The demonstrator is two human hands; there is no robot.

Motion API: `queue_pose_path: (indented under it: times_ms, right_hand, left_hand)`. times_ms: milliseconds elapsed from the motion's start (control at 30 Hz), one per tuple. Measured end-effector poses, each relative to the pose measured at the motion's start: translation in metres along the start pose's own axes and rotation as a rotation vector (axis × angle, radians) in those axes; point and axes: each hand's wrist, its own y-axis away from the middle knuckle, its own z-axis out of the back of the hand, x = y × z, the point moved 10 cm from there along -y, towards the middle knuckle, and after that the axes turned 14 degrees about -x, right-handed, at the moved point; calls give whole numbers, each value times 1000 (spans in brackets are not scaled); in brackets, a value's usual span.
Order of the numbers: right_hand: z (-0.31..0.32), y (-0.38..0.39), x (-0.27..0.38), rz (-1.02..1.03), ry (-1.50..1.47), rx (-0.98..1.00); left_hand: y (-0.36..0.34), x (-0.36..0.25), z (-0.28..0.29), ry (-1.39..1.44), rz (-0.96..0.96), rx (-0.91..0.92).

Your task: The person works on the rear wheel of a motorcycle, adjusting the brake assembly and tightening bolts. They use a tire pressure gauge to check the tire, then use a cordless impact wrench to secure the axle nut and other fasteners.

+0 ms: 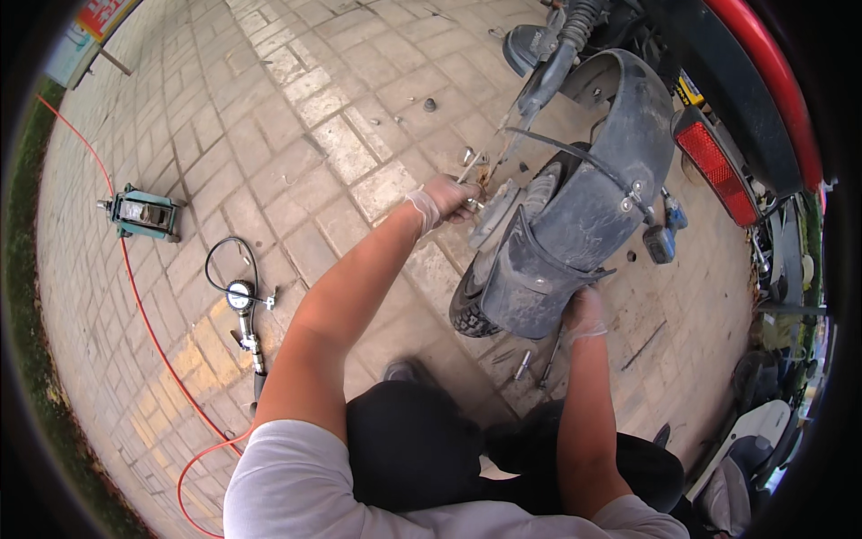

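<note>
Head view: person crouched over the rear of a scooter on brick paving, both forearms reaching up from 6 o'clock.
Left hand: thin clear glove, near centre of frame; fingers curled closed on a small metal tool whose shaft points toward 12 o'clock. Hand sits at the wheel hub, just left of the tyre.
Right hand: gloved too, at about 4 o'clock from centre; pressed up against the lower lip of the mudguard. Fingers tucked behind the edge, so whether it grips or only braces cannot be told.
Mudguard: dusty grey-black plastic, arched over the rear wheel, between the two hands, tilted toward 1 o'clock.
Rear tyre: knobbly black tread showing below the mudguard, touching the paving.
Tail light: red lens, at 2 o'clock, under a red body panel.
Loose tools: a couple of metal pieces on the paving just below the tyre, near the right forearm.
Tyre inflator gauge: round dial with black hose loop, at 9 o'clock, well apart from the hands.
Red hose: runs along the paving from 11 o'clock down to 7 o'clock.
Green jack: at 9 to 10 o'clock, beside the red hose.
</note>
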Motion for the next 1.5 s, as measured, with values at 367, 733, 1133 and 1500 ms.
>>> queue_pose_path:
  times_ms: [367, 733, 1133, 1500]
  right_hand:
    - [12, -16, -14, -146, -75, 80]
    - [2, -1, -3, -150, -63, 50]
    - [-6, 4, -24, -275, 130, 25]
    - [-26, 16, -6, -124, 208, -51]
  left_hand:
    - [41, 18, -29, -2, -134, 234]
    - [39, 12, -14, -72, -202, 1]
    - [-12, 3, -6, -514, -62, 76]
    - [12, -40, 40, -239, -329, -199]
